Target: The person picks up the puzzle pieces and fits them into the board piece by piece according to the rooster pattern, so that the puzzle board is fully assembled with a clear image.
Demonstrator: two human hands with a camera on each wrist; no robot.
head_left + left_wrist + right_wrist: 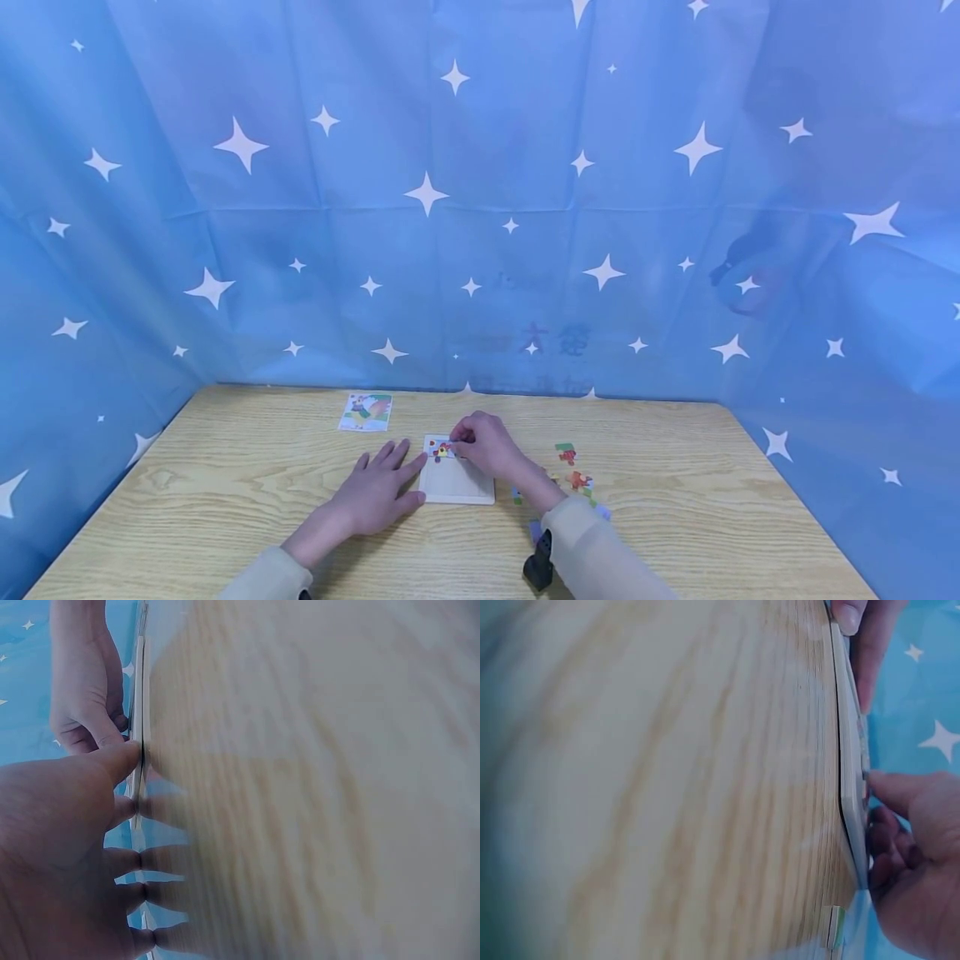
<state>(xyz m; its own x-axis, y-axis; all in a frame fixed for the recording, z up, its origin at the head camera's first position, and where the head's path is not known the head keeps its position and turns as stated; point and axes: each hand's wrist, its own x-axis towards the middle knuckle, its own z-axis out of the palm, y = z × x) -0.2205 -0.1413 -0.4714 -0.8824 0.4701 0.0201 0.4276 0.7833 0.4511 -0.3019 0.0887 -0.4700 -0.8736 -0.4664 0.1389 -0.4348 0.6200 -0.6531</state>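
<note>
From here I'm resting the spread left hand (377,493) against the white puzzle tray (456,485) while the right hand (489,448) is pinching a jigsaw piece (451,448) over its far part, likely light, stiff, best held edgewise.

The right grip (922,851) is at the white tray (847,742), a green-faced piece (835,928) nearby

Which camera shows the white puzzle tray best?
The head view, because it looks down on the white tray, showing most of its flat inside. Both wrist views catch only its thin edge, side-on.
</note>
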